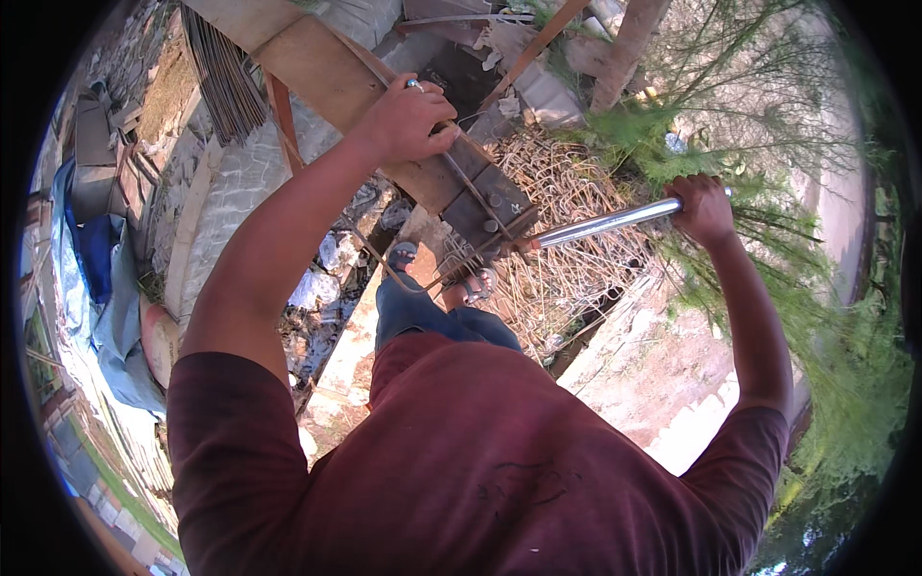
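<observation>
My left hand [413, 120], with a ring on one finger, is closed over a thin steel rod [469, 184] and presses it along a wooden plank [331, 82]. At the plank's near end is a dark metal plate [473, 223] with upright bolts, and the rod runs between them. Beyond the bolts, a length of thin rod [447, 276] angles off toward my legs. Out to the right, my right hand [703, 206] is wrapped round the far end of a silver pipe handle [605, 225]. The handle's rusty head meets the plate's edge beside the bolts.
Below the plank lies a large heap of bent steel rods [567, 182]. A bundle of straight rods [223, 82] hangs at the upper left. Feathery green branches [759, 106] spread on the right. A blue tarp [120, 317] and rubble lie left. My sandalled feet [475, 285] stand near the heap.
</observation>
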A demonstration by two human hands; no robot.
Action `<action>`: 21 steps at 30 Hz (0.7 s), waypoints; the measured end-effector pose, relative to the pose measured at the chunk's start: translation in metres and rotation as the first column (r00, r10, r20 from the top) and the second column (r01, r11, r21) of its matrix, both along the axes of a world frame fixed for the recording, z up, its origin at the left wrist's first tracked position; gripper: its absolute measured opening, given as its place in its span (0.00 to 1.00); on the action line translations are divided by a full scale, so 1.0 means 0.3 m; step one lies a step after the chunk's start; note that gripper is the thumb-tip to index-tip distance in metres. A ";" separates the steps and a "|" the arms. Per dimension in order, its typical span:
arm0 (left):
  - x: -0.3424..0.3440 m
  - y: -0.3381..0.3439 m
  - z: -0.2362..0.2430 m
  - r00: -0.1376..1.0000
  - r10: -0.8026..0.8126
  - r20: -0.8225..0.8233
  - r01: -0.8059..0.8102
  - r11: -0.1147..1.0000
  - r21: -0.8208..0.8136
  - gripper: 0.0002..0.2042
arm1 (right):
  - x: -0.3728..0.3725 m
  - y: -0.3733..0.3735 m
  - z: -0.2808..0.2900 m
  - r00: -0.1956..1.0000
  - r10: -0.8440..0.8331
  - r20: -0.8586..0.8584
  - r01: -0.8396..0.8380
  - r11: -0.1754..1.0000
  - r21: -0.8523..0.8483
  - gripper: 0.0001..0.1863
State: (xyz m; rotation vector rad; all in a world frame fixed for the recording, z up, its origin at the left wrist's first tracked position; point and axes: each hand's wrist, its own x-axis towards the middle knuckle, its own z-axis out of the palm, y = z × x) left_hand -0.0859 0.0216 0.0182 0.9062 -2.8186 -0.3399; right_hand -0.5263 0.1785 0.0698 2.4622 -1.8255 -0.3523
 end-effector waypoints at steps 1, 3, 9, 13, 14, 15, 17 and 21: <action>0.005 -0.001 -0.020 0.998 0.017 -0.052 -0.018 0.999 -0.028 0.14 | 0.004 -0.004 0.003 1.000 0.000 0.007 0.000 1.000 0.005 0.03; 0.023 -0.015 -0.061 0.954 0.149 -0.260 -0.145 0.989 0.035 0.15 | 0.008 -0.005 0.017 1.000 -0.005 0.021 0.004 1.000 0.018 0.03; 0.052 -0.028 -0.066 0.943 0.209 -0.257 -0.221 0.975 -0.015 0.21 | 0.003 0.024 -0.007 0.996 0.022 0.090 -0.015 0.997 -0.075 0.03; 0.056 -0.008 -0.037 0.993 0.084 0.084 -0.072 0.987 -0.143 0.24 | 0.005 0.018 0.006 0.994 0.042 0.104 -0.034 0.997 -0.069 0.03; 0.056 -0.007 -0.035 0.989 0.075 0.124 -0.061 0.991 -0.118 0.23 | 0.006 0.013 0.014 0.992 0.048 0.114 -0.042 0.997 -0.062 0.03; 0.057 -0.011 -0.039 0.989 0.072 0.129 -0.059 0.993 -0.103 0.23 | 0.001 0.008 0.013 0.994 0.051 0.095 -0.045 0.997 -0.063 0.04; 0.057 -0.019 -0.047 0.988 0.068 0.142 -0.058 0.996 -0.074 0.22 | -0.010 -0.005 0.009 0.997 0.060 0.056 -0.056 0.996 -0.067 0.04; 0.057 -0.024 -0.061 0.991 0.085 0.101 -0.080 0.995 -0.053 0.20 | -0.003 -0.041 0.007 0.995 0.093 0.025 -0.090 0.992 -0.084 0.08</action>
